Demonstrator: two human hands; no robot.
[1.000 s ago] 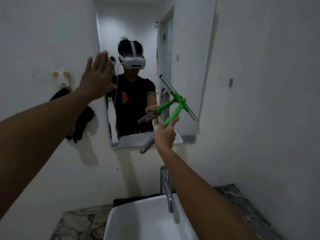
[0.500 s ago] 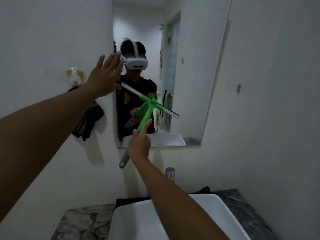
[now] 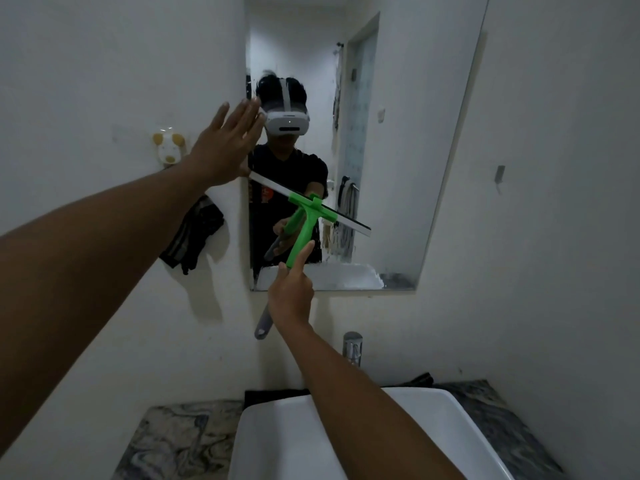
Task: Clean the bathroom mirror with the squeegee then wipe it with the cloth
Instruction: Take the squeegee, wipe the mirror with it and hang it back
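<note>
The bathroom mirror (image 3: 408, 140) hangs on the white wall above the sink. My right hand (image 3: 291, 296) is shut on the green squeegee (image 3: 306, 225), index finger stretched along its handle; the grey handle end sticks out below my fist. Its blade lies tilted across the lower left part of the glass, left end near the mirror's left edge. My left hand (image 3: 225, 143) is open, fingers together, flat against the wall at the mirror's left edge. A dark cloth (image 3: 273, 394) lies behind the sink, mostly hidden.
A white sink (image 3: 433, 427) sits on a marbled counter (image 3: 173, 441) below, with a chrome tap (image 3: 352, 346) behind my right arm. A dark garment (image 3: 194, 237) hangs from a wall hook (image 3: 168, 147) left of the mirror. A small hook (image 3: 499, 174) is on the right wall.
The squeegee has swept from the mirror's lower right to its lower left, the blade tilt reversing. My view has shifted; my left hand stays at the mirror's left edge.
</note>
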